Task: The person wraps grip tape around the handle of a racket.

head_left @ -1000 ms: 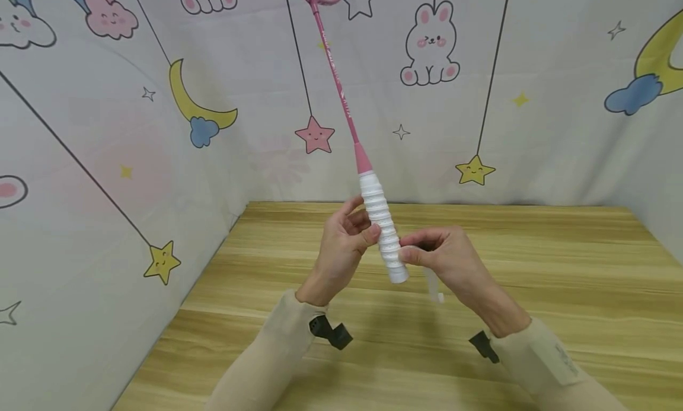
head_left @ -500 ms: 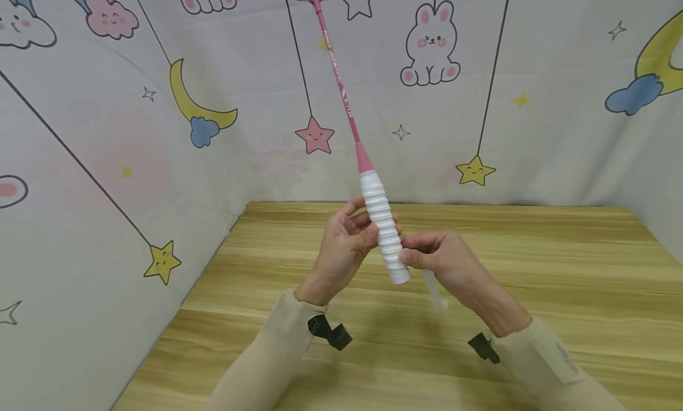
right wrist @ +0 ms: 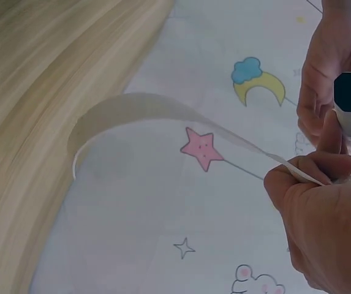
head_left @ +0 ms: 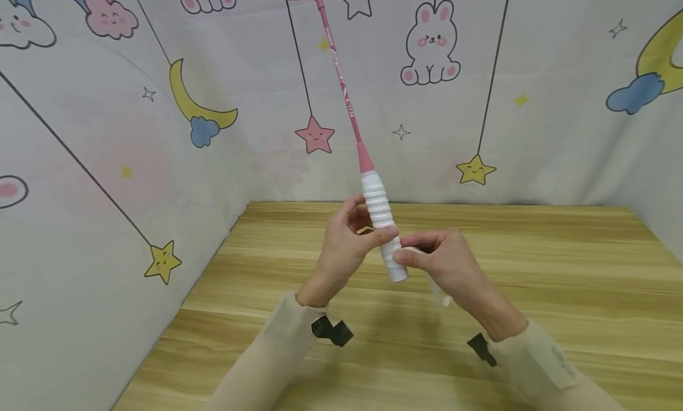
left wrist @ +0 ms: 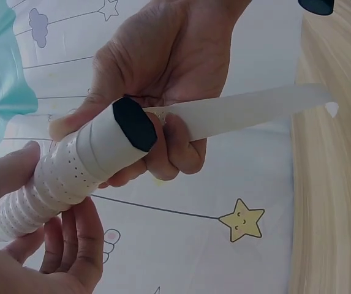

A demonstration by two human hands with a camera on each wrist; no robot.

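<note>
A pink badminton racket (head_left: 349, 111) is held tilted above the table, its head cut off by the top edge of the head view. White ribbed, perforated grip tape (head_left: 376, 200) winds around its handle. My left hand (head_left: 344, 239) grips the handle midway, thumb across the front and fingers behind. Close to the butt end, my right hand (head_left: 453, 263) pinches the tape, its thumb against the handle. A loose tape tail (left wrist: 242, 113) runs out past the curled right fingers in the left wrist view. The dark octagonal butt cap (left wrist: 135, 124) faces that camera.
Below the hands lies a wood-grain table (head_left: 560, 280). A white cloth backdrop (head_left: 549, 120) printed with rabbits, moons and stars rises behind and at the sides. Teal fabric (left wrist: 3, 67) shows at the left wrist view's edge.
The racket has turned about its shaft, showing more of its head and lettering. My left thumb has moved across the handle's front. The loose tape tail has swung slightly right.
</note>
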